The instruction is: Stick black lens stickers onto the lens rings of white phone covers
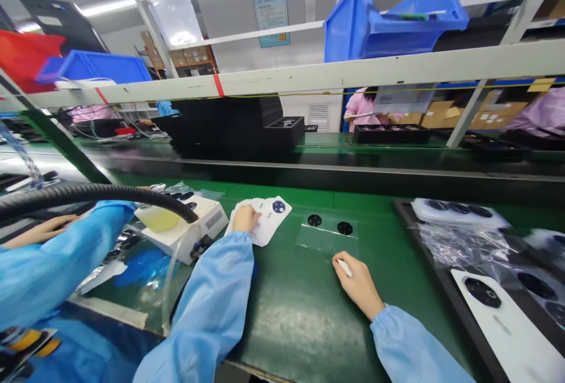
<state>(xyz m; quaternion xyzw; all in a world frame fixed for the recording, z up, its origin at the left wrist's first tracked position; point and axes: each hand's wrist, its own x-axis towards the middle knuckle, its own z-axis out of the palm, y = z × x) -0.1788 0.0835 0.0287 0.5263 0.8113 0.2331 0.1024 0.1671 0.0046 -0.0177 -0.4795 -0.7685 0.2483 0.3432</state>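
Observation:
My left hand (245,219) rests with curled fingers on a fanned stack of white phone back covers (268,222) on the green bench; the top cover has a round blue camera ring (278,206). My right hand (358,283) lies on the green mat, fingers pinched on a small white stick-like piece (345,267). Just beyond it lies a clear film sheet (325,239) with two black round parts (314,220) on it.
A white box device (194,236) with a black hose (97,195) stands to the left. Another person's sleeve and hand (42,231) reach in at far left. A black tray (445,289) with white covers and plastic bags sits to the right. Black trays (282,127) line the conveyor behind.

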